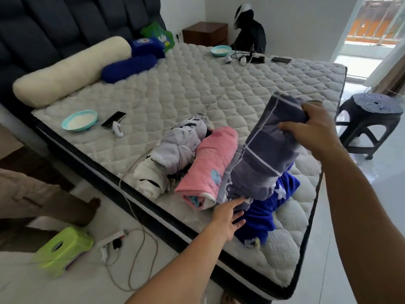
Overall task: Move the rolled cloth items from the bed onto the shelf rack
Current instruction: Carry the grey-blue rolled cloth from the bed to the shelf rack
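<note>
The grey checked roll [266, 150] stands tilted at centre right of the frame, its upper end gripped by the right hand [311, 128], fingers curled over the top and pinching the cloth; its lower end rests on the pile near the mattress [175, 88] corner. The left hand [228, 218], lower centre, has its fingers spread flat, fingertips touching the roll's bottom edge above the blue star blanket [263, 216]. Just left lie the pink roll [210, 165] and the white-and-lilac roll [173, 154]. The shelf rack is not in view. The likely risk: lifted by one end only, the roll may unwind or sag, and could drag the blue blanket off the corner.
</note>
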